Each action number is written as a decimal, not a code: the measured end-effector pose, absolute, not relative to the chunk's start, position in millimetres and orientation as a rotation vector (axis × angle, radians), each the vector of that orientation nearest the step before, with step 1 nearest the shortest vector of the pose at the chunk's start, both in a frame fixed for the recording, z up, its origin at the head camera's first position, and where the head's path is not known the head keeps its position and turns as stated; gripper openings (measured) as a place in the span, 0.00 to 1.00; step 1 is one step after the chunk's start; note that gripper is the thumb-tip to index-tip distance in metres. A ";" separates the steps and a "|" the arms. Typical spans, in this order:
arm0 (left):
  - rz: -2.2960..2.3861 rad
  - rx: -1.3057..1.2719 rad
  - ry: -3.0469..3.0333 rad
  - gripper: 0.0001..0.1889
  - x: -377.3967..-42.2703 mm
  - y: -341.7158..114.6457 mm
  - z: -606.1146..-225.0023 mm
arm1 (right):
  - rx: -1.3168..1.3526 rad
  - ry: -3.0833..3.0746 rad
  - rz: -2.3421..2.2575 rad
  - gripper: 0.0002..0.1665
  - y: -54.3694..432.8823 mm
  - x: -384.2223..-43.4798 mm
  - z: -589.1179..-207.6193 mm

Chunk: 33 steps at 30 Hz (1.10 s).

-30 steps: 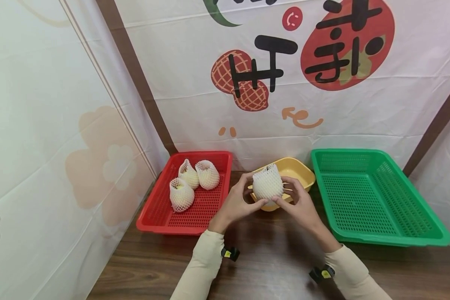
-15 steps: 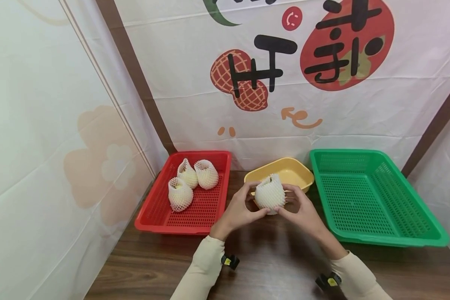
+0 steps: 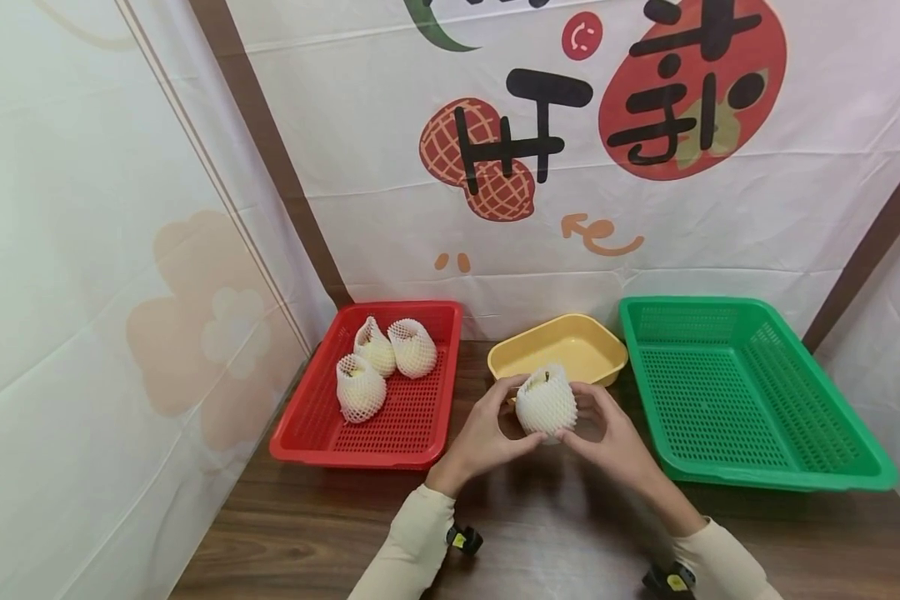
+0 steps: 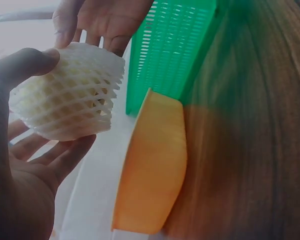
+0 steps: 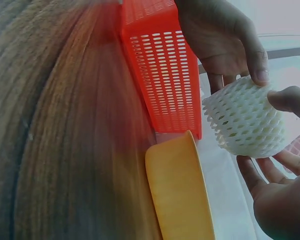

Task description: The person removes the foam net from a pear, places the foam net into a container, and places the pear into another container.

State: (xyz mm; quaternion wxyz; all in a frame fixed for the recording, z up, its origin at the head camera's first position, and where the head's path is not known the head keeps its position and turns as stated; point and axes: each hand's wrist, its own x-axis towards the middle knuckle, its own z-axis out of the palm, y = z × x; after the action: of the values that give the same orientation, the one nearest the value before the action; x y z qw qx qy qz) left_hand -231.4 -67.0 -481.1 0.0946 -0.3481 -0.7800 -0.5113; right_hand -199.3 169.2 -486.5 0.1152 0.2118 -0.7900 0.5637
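Between both hands is a round, pale yellow fruit in a white foam net [image 3: 547, 407], with a dark stem showing at the net's open top. My left hand [image 3: 487, 433] grips it from the left, thumb at the near side and fingers around the side. From the right, my right hand [image 3: 607, 433] holds it the same way, the two thumbs almost meeting. Both wrist views show the netted fruit [image 4: 67, 95] raised above the table, in front of the yellow basin [image 3: 517, 358]. The netting hides much of the fruit's skin.
At left, a red basket [image 3: 438, 433] holds three similar netted fruits [image 3: 362, 389]. A green basket [image 3: 720, 400] stands at right, with nothing seen inside it. Behind the brown wooden table [image 3: 292, 533] hangs a printed white cloth [image 3: 390, 225].
Both hands have brought the netted fruit down and toward the person, from over the yellow basin to its near side. The fruit's stem now shows more plainly. The baskets have stayed put.
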 end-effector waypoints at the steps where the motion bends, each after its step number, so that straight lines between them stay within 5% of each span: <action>1: -1.508 -1.040 -2.307 0.42 -230.8 -66.9 -482.3 | 0.624 -2.317 1.649 0.39 169.2 -198.6 -487.4; 33: -1.508 -1.029 -2.597 0.40 -216.4 -72.9 -519.9 | 0.609 -2.607 1.490 0.39 168.5 -186.9 -524.9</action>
State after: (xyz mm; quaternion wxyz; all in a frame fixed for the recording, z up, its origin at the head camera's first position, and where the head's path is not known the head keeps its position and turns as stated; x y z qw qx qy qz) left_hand -216.4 -72.9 -519.9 -0.0162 -0.3242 -0.8180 -0.4749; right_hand -186.9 168.5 -524.9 0.0390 0.1987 -0.8502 0.4860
